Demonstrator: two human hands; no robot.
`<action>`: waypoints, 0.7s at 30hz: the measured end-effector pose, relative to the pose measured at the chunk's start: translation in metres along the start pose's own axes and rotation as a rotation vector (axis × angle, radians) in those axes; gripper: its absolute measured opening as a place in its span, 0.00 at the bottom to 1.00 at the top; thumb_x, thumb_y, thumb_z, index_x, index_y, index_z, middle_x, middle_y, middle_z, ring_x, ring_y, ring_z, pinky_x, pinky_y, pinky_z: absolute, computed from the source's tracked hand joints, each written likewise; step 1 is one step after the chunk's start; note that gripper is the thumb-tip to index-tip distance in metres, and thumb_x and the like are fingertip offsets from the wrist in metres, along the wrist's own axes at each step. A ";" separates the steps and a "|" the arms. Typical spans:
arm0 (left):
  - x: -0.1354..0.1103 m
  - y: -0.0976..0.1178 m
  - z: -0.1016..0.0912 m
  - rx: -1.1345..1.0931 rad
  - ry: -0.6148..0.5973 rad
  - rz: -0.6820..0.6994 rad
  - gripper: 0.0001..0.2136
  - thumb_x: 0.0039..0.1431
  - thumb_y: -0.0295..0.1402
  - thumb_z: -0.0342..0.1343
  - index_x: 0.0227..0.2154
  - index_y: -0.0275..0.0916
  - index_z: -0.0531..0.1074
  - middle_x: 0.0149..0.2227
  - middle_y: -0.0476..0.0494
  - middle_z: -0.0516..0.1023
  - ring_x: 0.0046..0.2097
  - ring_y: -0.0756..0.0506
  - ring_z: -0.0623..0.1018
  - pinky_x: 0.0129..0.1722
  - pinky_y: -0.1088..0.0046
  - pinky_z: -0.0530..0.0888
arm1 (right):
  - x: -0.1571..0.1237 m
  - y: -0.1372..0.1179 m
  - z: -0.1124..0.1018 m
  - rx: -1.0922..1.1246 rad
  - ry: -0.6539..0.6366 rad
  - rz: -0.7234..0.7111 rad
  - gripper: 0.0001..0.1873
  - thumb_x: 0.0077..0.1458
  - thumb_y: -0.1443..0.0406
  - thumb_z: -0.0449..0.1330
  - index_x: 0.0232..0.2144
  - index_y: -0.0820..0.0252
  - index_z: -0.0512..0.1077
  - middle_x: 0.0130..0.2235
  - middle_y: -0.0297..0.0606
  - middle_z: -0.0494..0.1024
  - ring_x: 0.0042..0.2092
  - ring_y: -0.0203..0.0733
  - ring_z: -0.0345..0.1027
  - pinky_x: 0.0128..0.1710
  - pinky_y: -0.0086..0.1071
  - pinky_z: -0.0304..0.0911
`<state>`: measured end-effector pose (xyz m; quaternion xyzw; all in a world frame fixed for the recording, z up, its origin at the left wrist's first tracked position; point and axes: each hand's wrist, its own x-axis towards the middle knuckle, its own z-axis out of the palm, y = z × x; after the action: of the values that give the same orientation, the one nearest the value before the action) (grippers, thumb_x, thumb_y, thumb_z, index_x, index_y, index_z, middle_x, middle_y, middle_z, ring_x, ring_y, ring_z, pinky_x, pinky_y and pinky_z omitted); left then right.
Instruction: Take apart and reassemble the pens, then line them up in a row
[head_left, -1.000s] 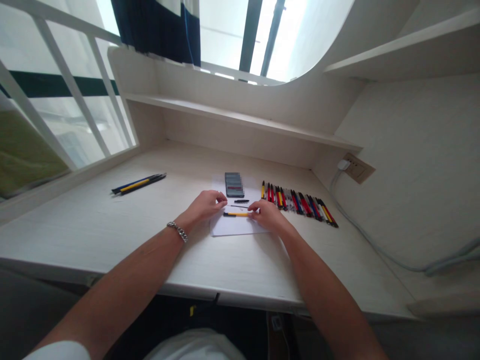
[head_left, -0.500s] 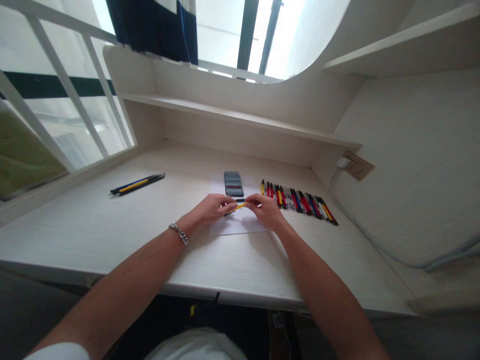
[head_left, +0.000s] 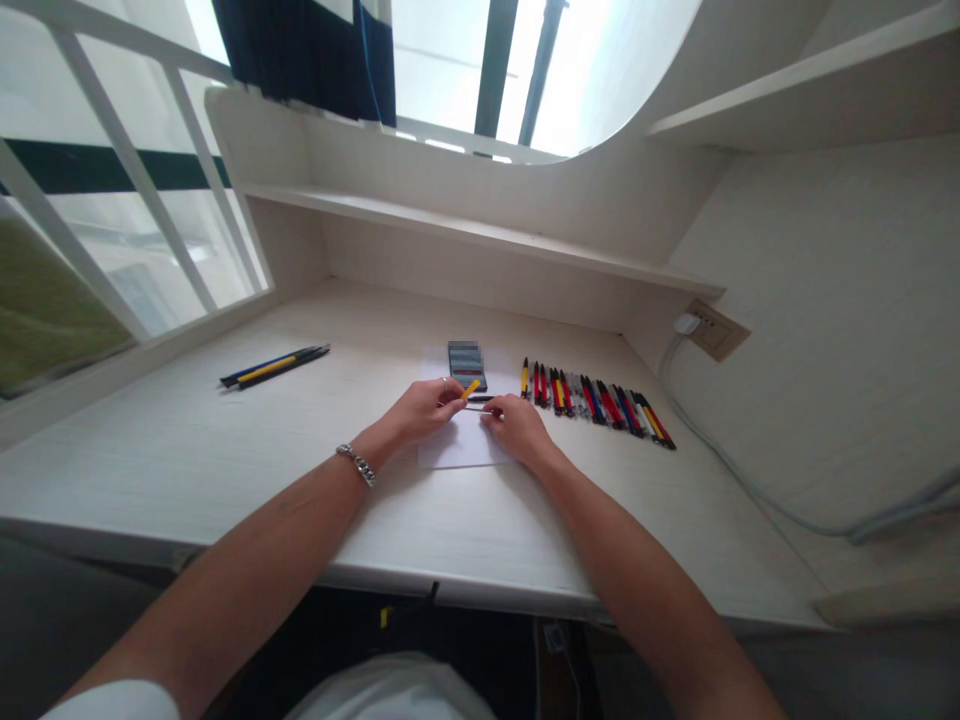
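Note:
My left hand (head_left: 431, 410) pinches a yellow pen barrel (head_left: 471, 389), which points up and to the right from the fingertips. In my right hand (head_left: 517, 425), the thumb and fingers close on the right end of a thin dark pen refill (head_left: 475, 409). The other end of the refill reaches the left fingertips, and I cannot tell if they touch it. Just beyond it a short black pen part (head_left: 480, 399) lies near the white paper (head_left: 469, 450). A grey case with a dark lower edge (head_left: 466, 362) is behind the hands.
A row of several pens (head_left: 600, 403), red, yellow, blue, white and black, lies to the right. Several longer pens (head_left: 274, 368) lie together at the left of the white desk (head_left: 225, 450). A cable (head_left: 709, 445) runs from the wall socket (head_left: 712, 330) down the right side.
The yellow barrel, stretched between both hands before, now tilts upward in my left hand. My right hand has moved slightly left and down, off the barrel, and holds the thin refill.

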<state>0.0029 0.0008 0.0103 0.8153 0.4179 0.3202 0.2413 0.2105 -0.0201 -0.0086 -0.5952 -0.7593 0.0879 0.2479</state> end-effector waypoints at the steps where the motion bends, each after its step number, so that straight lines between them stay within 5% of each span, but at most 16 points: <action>1: 0.000 -0.001 0.000 0.009 -0.002 0.004 0.12 0.61 0.39 0.54 0.36 0.37 0.77 0.32 0.45 0.80 0.32 0.47 0.76 0.32 0.74 0.70 | 0.000 -0.001 0.002 -0.038 -0.014 0.015 0.08 0.58 0.64 0.61 0.37 0.56 0.80 0.40 0.41 0.80 0.40 0.42 0.71 0.42 0.32 0.62; 6: 0.000 -0.006 0.002 -0.031 0.001 0.029 0.11 0.60 0.37 0.54 0.38 0.37 0.77 0.33 0.44 0.81 0.34 0.46 0.78 0.35 0.73 0.72 | 0.002 -0.005 0.001 -0.043 -0.016 0.003 0.08 0.58 0.67 0.59 0.34 0.57 0.79 0.39 0.42 0.79 0.40 0.42 0.71 0.41 0.32 0.62; 14: 0.000 -0.015 0.007 -0.059 -0.013 0.021 0.14 0.59 0.33 0.55 0.45 0.37 0.79 0.40 0.39 0.83 0.37 0.45 0.80 0.39 0.70 0.74 | -0.002 -0.007 -0.023 0.362 0.259 -0.047 0.08 0.58 0.63 0.60 0.37 0.58 0.78 0.36 0.37 0.82 0.37 0.40 0.74 0.39 0.31 0.67; 21: 0.000 -0.013 0.008 -0.048 -0.043 0.036 0.14 0.59 0.33 0.55 0.46 0.38 0.79 0.42 0.39 0.83 0.39 0.44 0.80 0.41 0.69 0.75 | -0.008 -0.015 -0.024 0.313 0.239 -0.108 0.08 0.59 0.63 0.60 0.36 0.57 0.79 0.35 0.36 0.82 0.34 0.38 0.73 0.38 0.30 0.66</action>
<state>0.0014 0.0069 -0.0036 0.8233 0.3899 0.3170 0.2638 0.2100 -0.0355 0.0163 -0.5143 -0.7323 0.1201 0.4299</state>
